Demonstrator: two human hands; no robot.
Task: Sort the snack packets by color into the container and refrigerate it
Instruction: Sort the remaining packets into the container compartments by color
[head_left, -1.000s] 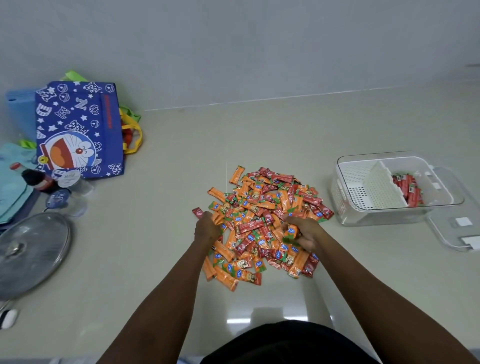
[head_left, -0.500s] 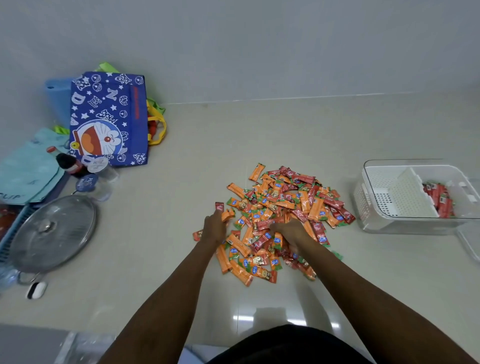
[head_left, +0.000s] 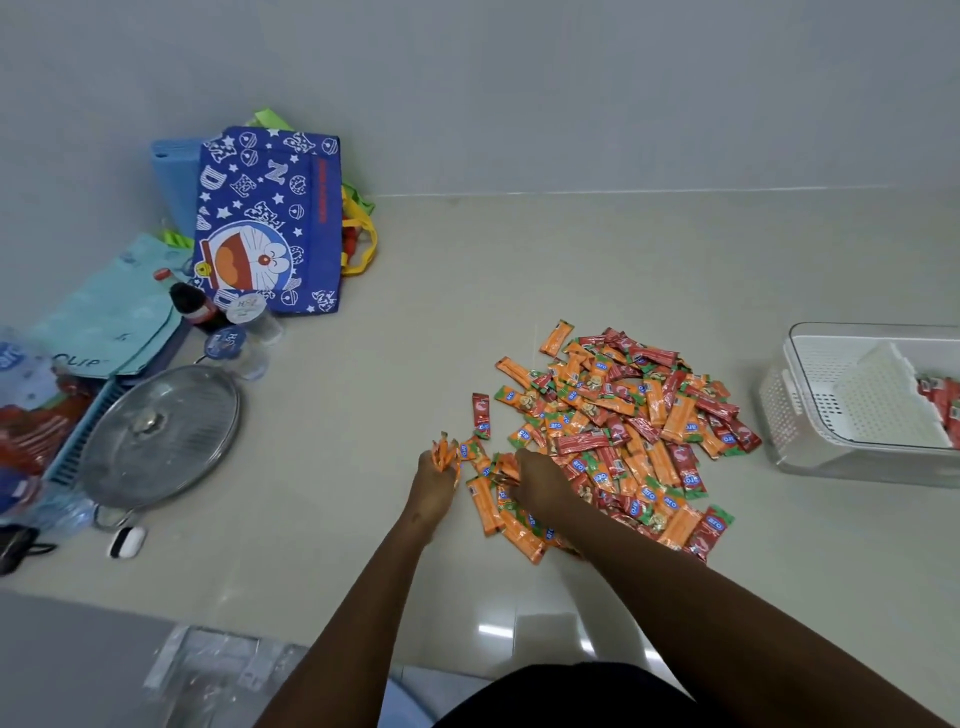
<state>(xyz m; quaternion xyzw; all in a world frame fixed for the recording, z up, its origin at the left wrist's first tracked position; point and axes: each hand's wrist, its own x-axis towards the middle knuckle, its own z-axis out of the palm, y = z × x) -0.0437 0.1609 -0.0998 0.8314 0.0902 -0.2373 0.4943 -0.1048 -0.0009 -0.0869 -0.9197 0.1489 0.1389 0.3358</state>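
A pile of orange and red snack packets lies on the pale floor in front of me. My left hand grips a small bunch of orange packets at the pile's left edge. My right hand rests on the pile's near-left part, its fingers curled round an orange packet. One red packet lies apart, just left of the pile. The clear container with a white perforated insert and divider stands at the right edge; red packets lie in its right compartment.
A blue cartoon bag leans on the wall at the back left. In front of it are a dark bottle, clear cups, a metal lid, a teal bag and a small white device.
The camera has swung left, so the container now sits at the right edge. My left hand has gathered orange packets and my right hand has moved left across the pile toward it.
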